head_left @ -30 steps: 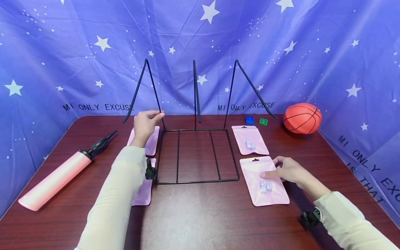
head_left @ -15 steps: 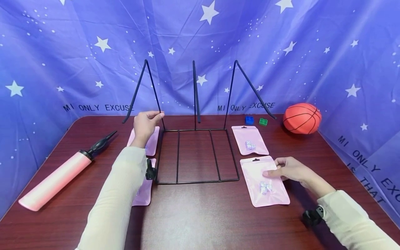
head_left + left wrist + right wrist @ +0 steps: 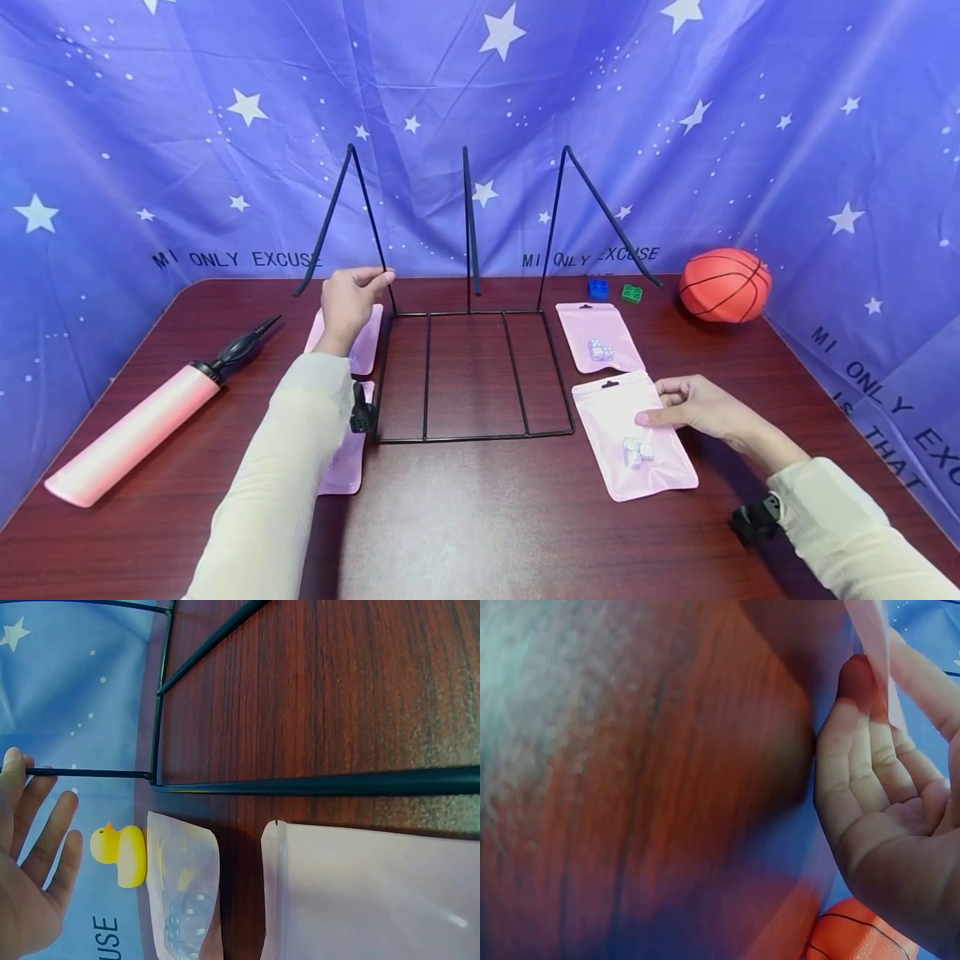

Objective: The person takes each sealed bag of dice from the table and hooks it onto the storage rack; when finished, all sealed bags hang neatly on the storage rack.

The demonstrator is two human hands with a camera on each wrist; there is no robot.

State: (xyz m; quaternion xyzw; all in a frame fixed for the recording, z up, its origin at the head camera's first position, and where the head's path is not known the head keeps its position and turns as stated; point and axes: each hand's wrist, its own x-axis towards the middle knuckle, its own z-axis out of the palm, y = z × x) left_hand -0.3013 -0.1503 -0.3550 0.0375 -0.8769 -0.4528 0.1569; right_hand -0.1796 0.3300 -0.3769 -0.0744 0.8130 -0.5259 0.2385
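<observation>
A black wire rack stands mid-table, its three bent prongs rising at the back. My left hand pinches its left rear upright between thumb and fingertips; the left wrist view shows that hand at the thin rod. On the right, my right hand holds a pink zip pouch by its right edge, thumb on top and fingers beneath. Several pale dice show through that pouch. In the right wrist view the pouch edge lies between thumb and fingers.
Behind the held pouch lies another pink pouch with dice. Two more sit left of the rack, partly under my arm. A hand pump, blue brick, green brick, toy basketball and yellow duck are around.
The pouch in my right hand has shifted and tilted slightly, its top edge moving a little left. My left hand has stayed on the rack's upright.
</observation>
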